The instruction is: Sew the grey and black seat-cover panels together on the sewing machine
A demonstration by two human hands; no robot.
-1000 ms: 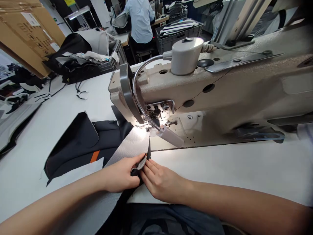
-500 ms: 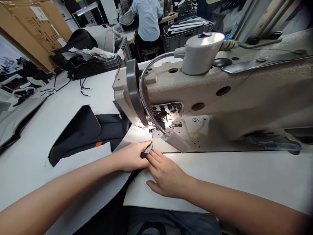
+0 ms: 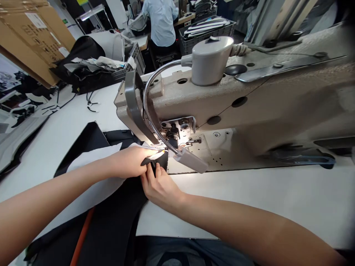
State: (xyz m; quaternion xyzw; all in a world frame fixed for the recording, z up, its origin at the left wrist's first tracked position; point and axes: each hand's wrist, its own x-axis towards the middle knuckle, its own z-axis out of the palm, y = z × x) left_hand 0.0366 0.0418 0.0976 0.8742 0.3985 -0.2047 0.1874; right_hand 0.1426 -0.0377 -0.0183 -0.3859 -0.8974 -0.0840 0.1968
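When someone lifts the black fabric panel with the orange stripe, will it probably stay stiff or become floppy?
This black fabric panel is probably floppy: its edge folds up at the left hand. It seems light for its size, looking thin and broad. It may resist lifting, since one end reaches the lit needle area of the beige metal sewing machine.

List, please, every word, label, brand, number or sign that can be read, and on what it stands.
No text is readable.
Cardboard box: printed marks, too blurred.
White labels on it: too small.
Yellow sign, cut off above: unreadable.
Green sign, background: too small.
Sewing machine: no lettering visible.
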